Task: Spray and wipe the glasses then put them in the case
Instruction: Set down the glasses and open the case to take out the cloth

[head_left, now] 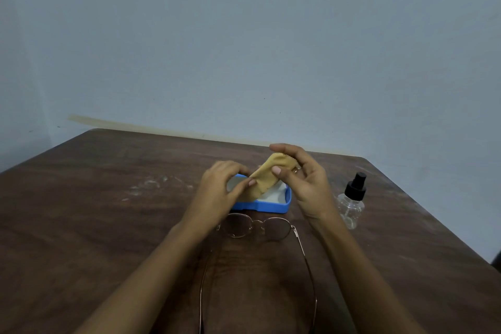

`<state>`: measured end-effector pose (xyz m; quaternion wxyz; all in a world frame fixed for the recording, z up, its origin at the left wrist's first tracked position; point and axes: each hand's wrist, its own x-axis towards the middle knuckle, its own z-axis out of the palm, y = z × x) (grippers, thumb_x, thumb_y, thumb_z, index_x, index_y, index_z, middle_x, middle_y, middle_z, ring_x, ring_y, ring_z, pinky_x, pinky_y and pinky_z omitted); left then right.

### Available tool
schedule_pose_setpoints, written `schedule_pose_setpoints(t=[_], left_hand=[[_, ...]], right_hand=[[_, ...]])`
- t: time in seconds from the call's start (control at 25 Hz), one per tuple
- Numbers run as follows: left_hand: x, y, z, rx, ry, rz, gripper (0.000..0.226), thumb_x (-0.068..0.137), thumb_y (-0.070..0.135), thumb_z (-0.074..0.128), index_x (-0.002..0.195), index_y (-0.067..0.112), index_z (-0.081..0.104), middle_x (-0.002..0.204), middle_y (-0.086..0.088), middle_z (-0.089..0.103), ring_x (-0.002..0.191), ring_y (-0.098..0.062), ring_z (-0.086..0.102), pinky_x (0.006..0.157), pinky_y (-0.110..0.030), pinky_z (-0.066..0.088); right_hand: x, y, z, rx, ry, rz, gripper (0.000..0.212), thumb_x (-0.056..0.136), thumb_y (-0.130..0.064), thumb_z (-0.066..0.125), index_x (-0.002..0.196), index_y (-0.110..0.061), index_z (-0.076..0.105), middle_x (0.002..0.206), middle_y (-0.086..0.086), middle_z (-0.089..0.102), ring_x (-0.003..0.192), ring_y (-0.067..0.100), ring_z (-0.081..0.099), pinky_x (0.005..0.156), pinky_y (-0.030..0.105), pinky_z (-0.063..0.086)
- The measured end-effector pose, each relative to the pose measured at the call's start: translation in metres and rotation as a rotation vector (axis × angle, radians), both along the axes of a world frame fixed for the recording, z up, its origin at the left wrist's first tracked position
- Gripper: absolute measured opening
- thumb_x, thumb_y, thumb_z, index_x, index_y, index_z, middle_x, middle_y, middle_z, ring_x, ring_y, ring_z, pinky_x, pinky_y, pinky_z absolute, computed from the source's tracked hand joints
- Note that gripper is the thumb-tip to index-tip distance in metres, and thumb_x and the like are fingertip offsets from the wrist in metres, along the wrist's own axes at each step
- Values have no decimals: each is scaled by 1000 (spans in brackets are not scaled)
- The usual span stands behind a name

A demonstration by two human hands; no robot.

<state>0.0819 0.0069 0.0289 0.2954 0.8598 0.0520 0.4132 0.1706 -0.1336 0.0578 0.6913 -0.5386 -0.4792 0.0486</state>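
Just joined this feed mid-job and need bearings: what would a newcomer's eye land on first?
The mustard-yellow cleaning cloth stands out, pinched between the left hand and right hand above the open blue plastic glasses case. Nearer the camera, thin round metal-framed glasses lie on the dark brown wooden table with arms unfolded; a clear spray bottle with a black nozzle stands to the right.

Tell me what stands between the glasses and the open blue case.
The yellow cloth, pinched by the left hand and right hand, hangs over the opening of the case, and both hands hover there too. The strip of table between the glasses and the case shows nothing lying on it.
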Motion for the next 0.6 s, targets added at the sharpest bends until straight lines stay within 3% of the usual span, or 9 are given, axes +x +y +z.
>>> schedule_pose_setpoints(t=[0.12,0.24,0.36,0.48,0.6], left_hand=[[-2,-3,5,-106,-61,64,9,81,22,65,81,14,69,74,18,59,75,0,55,67,-8,39],[-4,-8,12,-298,-118,110,4,81,20,66,79,17,68,67,16,61,67,9,57,56,-5,41],[-5,-10,15,-448,-110,157,11,80,24,66,84,15,71,69,8,66,67,1,62,63,-15,51],[-3,-11,16,-691,-113,121,11,82,20,64,84,11,69,79,-11,71,72,-18,68,66,-35,58],[-4,-13,19,-950,-113,18,7,86,11,58,84,6,63,76,-12,67,56,-12,67,52,-25,57]], right_hand=[[-2,1,1,2,-25,-13,37,82,12,55,100,-20,60,83,-15,66,80,-2,59,74,13,48],[-3,3,-1,-50,-93,-101,36,79,0,61,98,-30,62,85,-11,64,81,3,57,78,18,46],[-4,4,-4,-103,-259,-207,31,79,-8,60,93,-35,63,90,-10,63,84,3,57,77,14,44],[-4,9,-9,-169,-466,-315,23,81,-4,57,94,-19,69,90,-7,63,88,4,58,75,10,44],[-2,14,-18,-235,-615,-355,25,82,-11,52,97,-11,71,94,3,64,91,7,55,77,9,42]])
